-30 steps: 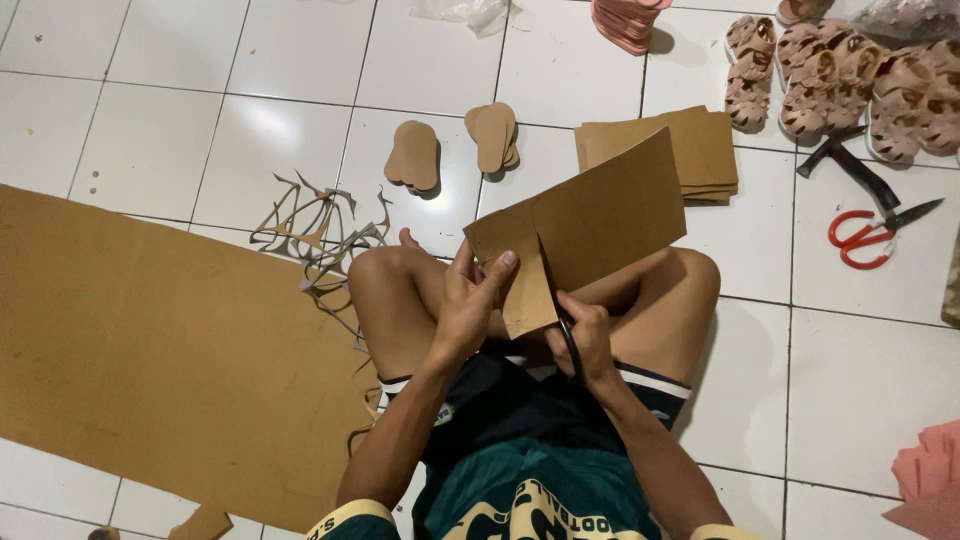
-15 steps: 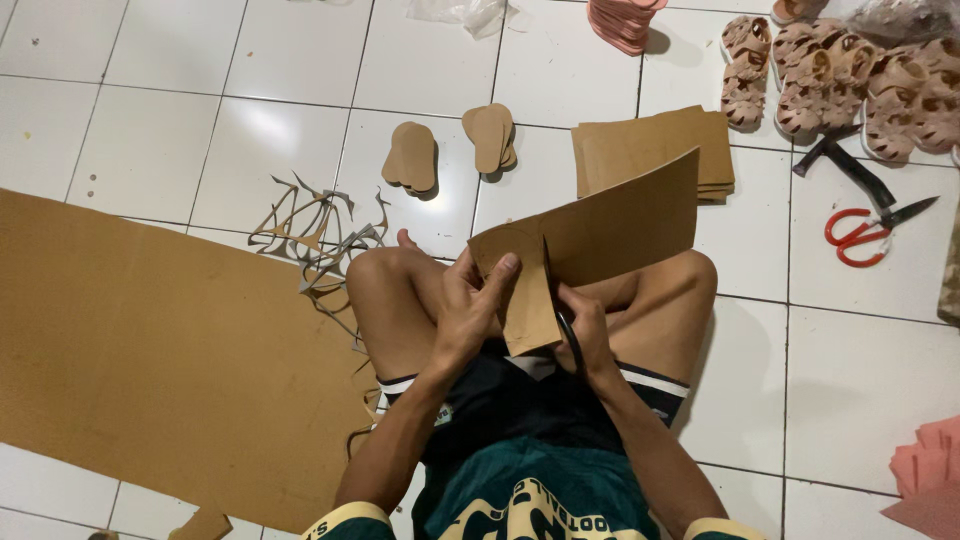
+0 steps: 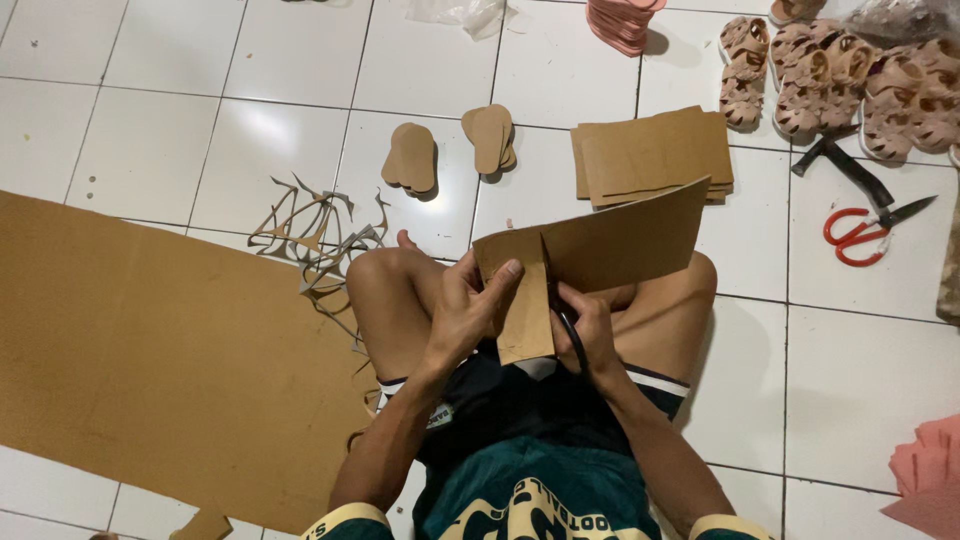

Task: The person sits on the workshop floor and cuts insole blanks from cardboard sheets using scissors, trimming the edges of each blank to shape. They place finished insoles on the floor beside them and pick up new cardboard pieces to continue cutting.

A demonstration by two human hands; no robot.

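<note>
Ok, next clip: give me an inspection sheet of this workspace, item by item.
Surface: white tiled floor; the person sits on it cross-legged.
Job's things: brown board piece held over the lap, partly cut; dark-handled scissors in the cut.
Clutter: large brown sheet on the left, offcut strips, two piles of sole-shaped cutouts, stack of cut boards, red-handled scissors, a dark tool, sandals, pink stack, pink pieces.
Grippers: left hand grips the board piece; right hand holds the scissors.
Cables: nothing seen.
Surroundings: clear plastic bag at the top edge.
</note>
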